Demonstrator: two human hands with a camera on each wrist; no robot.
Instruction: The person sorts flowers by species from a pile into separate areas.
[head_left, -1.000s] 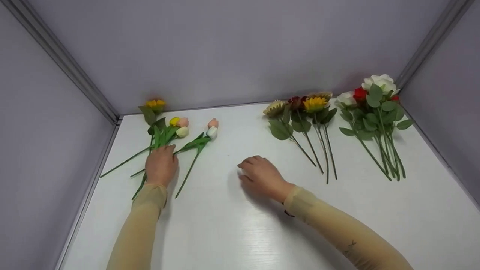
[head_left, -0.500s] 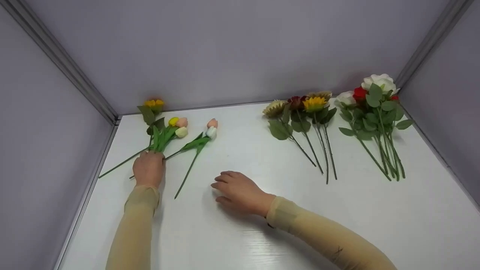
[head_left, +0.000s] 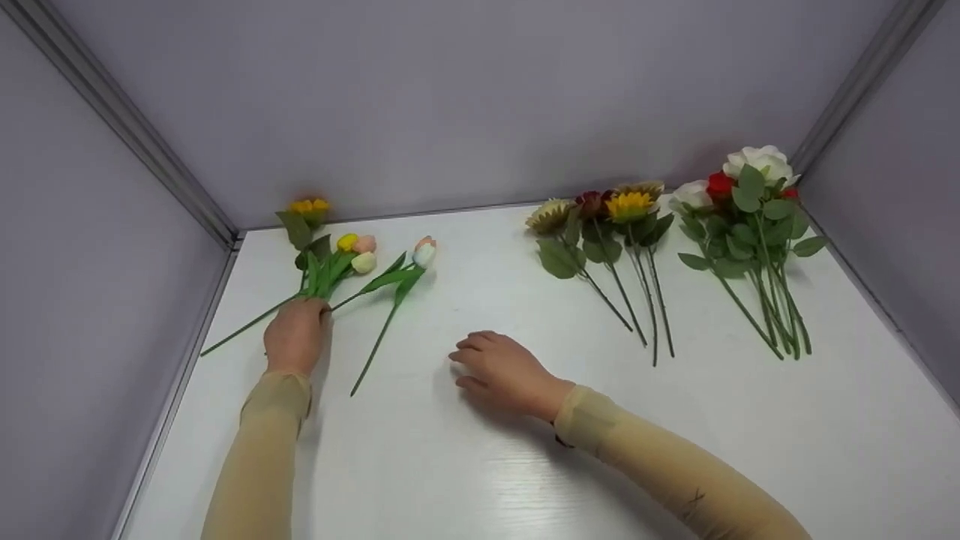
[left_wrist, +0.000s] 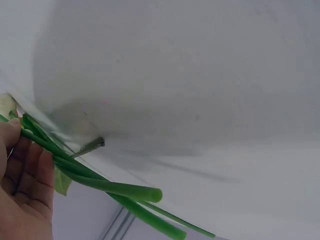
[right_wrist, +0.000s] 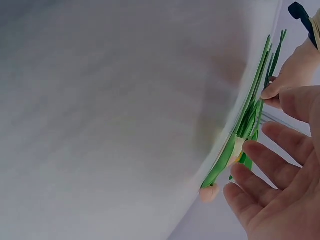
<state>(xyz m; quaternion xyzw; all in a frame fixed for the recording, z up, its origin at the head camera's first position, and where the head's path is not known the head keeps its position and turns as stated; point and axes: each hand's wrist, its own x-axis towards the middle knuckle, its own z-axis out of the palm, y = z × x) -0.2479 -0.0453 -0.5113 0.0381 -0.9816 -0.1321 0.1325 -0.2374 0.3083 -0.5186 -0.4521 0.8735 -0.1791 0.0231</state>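
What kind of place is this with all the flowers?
Probably a plain booth for sorting or arranging flowers, not a shop. A bare white table is boxed in by blank grey walls, and flowers lie in sorted bunches: tulips, sunflowers, roses.

A glossy white wood-grain tabletop (head_left: pixel 465 465) fills the lower view and mirrors soft overhead light near its front edge. Three plain pale lilac-grey panel walls (head_left: pixel 480 97) enclose it at the back and both sides, joined at the two rear corners by slanting grey metal corner strips (head_left: pixel 120 120)
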